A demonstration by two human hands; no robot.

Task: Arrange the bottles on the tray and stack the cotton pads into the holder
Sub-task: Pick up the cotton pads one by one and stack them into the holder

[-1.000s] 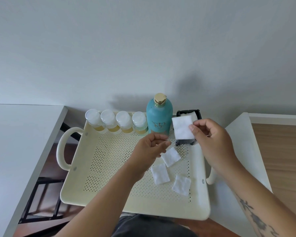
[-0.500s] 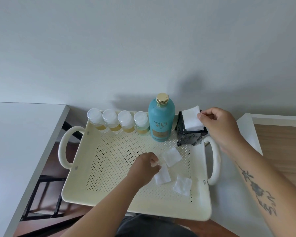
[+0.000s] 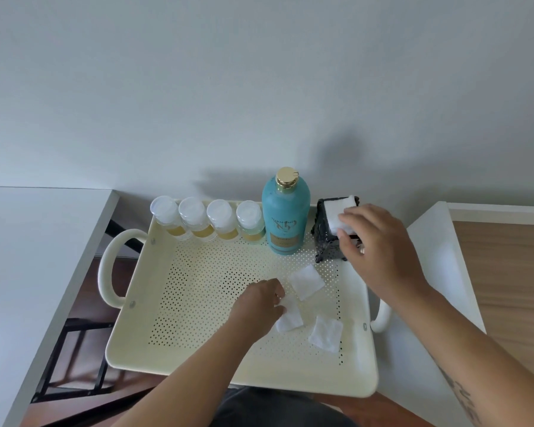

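A cream perforated tray [image 3: 198,303] carries several small clear bottles [image 3: 208,221] in a row at the back and a tall teal bottle [image 3: 285,215] with a gold cap. A black holder [image 3: 326,238] stands at the tray's back right. My right hand [image 3: 379,251] presses a white cotton pad [image 3: 336,212] into the holder's top, fingers on the pad. My left hand [image 3: 259,306] pinches a second cotton pad [image 3: 289,315] lying on the tray floor. Two more pads lie loose: one [image 3: 307,282] behind it, one [image 3: 326,332] to the right.
A white table surface [image 3: 34,257] lies to the left, with a gap and a dark frame [image 3: 71,349] below. A white and wood surface [image 3: 503,272] stands on the right. The wall is close behind the tray.
My right hand has pushed its cotton pad lower onto the holder. My left hand has dropped to the tray floor and closed its fingers on a loose pad.
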